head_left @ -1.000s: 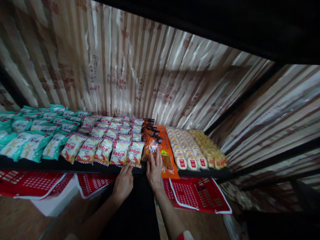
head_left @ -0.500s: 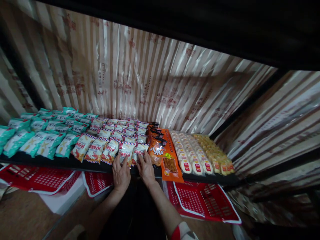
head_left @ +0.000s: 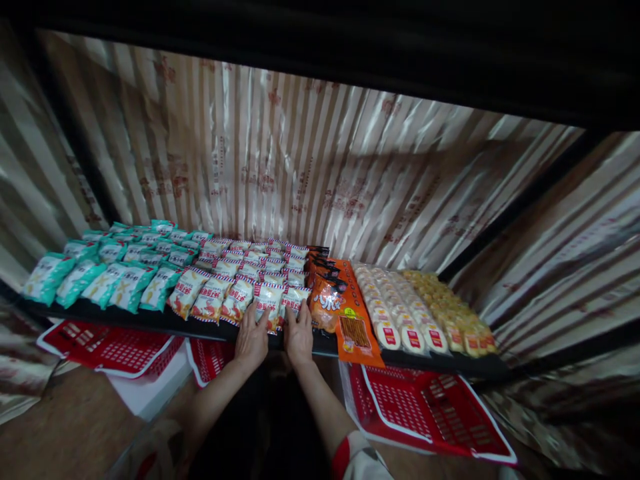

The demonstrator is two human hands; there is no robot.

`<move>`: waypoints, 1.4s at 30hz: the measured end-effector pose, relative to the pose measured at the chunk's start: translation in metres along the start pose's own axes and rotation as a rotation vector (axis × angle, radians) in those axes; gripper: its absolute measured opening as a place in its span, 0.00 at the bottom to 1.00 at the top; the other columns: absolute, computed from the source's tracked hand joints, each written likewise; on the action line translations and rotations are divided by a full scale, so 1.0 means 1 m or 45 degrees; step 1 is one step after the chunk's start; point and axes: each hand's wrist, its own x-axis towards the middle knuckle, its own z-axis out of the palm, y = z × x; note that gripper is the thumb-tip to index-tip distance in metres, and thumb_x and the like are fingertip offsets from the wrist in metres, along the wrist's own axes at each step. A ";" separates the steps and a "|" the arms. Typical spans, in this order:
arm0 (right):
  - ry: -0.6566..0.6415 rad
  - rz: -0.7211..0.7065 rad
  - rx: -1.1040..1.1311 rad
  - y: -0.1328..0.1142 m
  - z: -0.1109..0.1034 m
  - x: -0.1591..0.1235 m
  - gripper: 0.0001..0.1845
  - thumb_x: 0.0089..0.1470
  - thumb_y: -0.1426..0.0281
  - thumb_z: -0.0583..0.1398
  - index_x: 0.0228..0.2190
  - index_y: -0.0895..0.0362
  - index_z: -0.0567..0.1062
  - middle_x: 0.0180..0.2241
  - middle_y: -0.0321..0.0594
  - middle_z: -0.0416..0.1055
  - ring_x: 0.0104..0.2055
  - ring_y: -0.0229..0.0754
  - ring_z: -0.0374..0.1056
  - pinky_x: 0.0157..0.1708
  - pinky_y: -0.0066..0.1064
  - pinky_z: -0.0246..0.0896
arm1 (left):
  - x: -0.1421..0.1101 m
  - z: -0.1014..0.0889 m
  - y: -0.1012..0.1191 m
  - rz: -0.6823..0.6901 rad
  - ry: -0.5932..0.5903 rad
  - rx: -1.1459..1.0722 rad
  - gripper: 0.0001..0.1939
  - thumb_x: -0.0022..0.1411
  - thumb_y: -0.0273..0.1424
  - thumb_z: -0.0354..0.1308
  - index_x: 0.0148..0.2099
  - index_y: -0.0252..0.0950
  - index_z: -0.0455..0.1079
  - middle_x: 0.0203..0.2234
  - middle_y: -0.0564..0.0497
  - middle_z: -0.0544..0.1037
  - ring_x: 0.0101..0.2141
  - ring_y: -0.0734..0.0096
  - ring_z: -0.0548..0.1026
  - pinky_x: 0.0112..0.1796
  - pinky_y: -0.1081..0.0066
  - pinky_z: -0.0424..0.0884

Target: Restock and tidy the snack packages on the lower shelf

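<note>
My left hand [head_left: 253,340] rests at the shelf's front edge, fingers extended against the lower part of a white snack bag [head_left: 269,300] with a striped top seal and red lettering. Just to its right, my right hand [head_left: 299,339] touches the neighbouring bag [head_left: 295,297] of the same kind. Its fingers are stretched out too, and both hands look open. Rows of matching bags reach back behind these two. My fingers cover the lower parts of both bags.
Teal snack bags [head_left: 127,287] fill the shelf's left. Orange packets [head_left: 356,327], round white packaged snacks [head_left: 387,333] and yellow packs [head_left: 453,337] stand to the right. Red baskets [head_left: 120,353] sit below the black shelf [head_left: 200,327]. A striped sheet [head_left: 280,153] hangs behind.
The view has turned slightly left, so the shelf appears farther right. Both hands stay against the same two bags, with the right hand's fingers slightly farther left on its bag.
</note>
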 end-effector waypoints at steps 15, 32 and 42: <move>0.041 -0.092 -0.008 0.007 -0.005 0.000 0.10 0.55 0.68 0.55 0.39 0.55 0.73 0.63 0.44 0.46 0.61 0.52 0.49 0.53 0.46 0.56 | 0.011 -0.021 0.009 -0.054 -0.274 0.031 0.31 0.51 0.19 0.48 0.59 0.32 0.60 0.60 0.38 0.58 0.61 0.53 0.53 0.56 0.54 0.57; 0.143 0.010 0.140 0.016 0.006 0.014 0.26 0.54 0.72 0.50 0.56 0.54 0.60 0.53 0.52 0.57 0.55 0.51 0.55 0.50 0.47 0.59 | 0.005 -0.016 -0.005 0.101 -0.155 0.055 0.28 0.54 0.19 0.46 0.58 0.36 0.61 0.59 0.40 0.58 0.59 0.53 0.56 0.54 0.53 0.60; 0.182 -0.001 0.307 0.015 0.004 0.018 0.26 0.55 0.75 0.50 0.56 0.55 0.60 0.47 0.49 0.57 0.50 0.46 0.59 0.49 0.41 0.62 | -0.009 -0.009 -0.019 0.232 -0.132 0.062 0.34 0.50 0.15 0.46 0.60 0.35 0.57 0.62 0.39 0.52 0.61 0.53 0.51 0.55 0.55 0.59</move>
